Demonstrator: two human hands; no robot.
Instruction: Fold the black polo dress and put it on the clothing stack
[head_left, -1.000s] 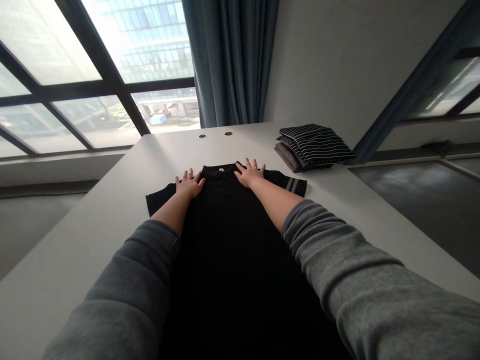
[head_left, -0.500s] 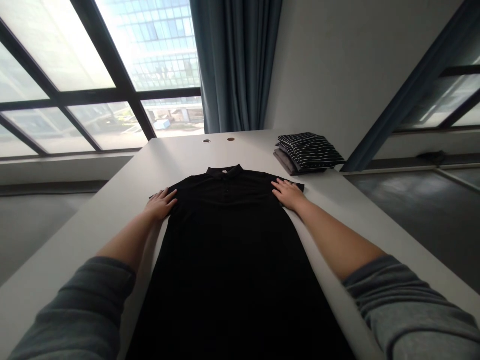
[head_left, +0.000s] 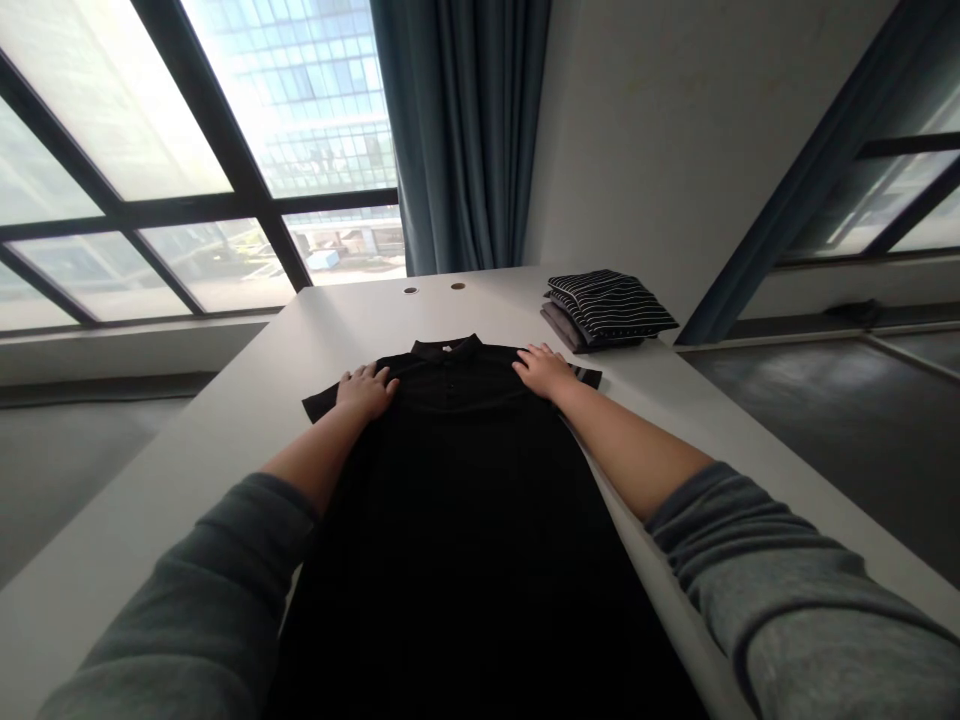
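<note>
A black short-sleeved polo shirt (head_left: 465, 520) lies face up along the middle of the frame, its collar (head_left: 465, 346) toward the upper centre and its body running down past the bottom edge, so the hem cannot be seen. It rests on a white table (head_left: 720, 460).

The person's left hand (head_left: 367, 390) is laid palm down on the shirt's shoulder at centre left, and the right hand (head_left: 543, 370) lies the same way on the opposite shoulder, right of centre. The fingers of both are loosely spread on the fabric; neither hand appears to pinch or clench the cloth. The arms reach in from the lower corners in pushed-up grey sleeves.

As far as can be judged, the spreading is largely done: the collar points away from the person, the button placket (head_left: 450, 385) shows near the middle of the chest, and both short sleeves stick out to the sides, the one at right bearing pale stripes. A slight ripple crosses the chest below the placket, so some smoothing seems to be left. No fold shows in the visible part of the shirt.

At the upper right of the tabletop, apart from the shirt, a striped black-and-white garment (head_left: 611, 305) sits folded on top of dark grey folded cloth (head_left: 562, 328).
</note>
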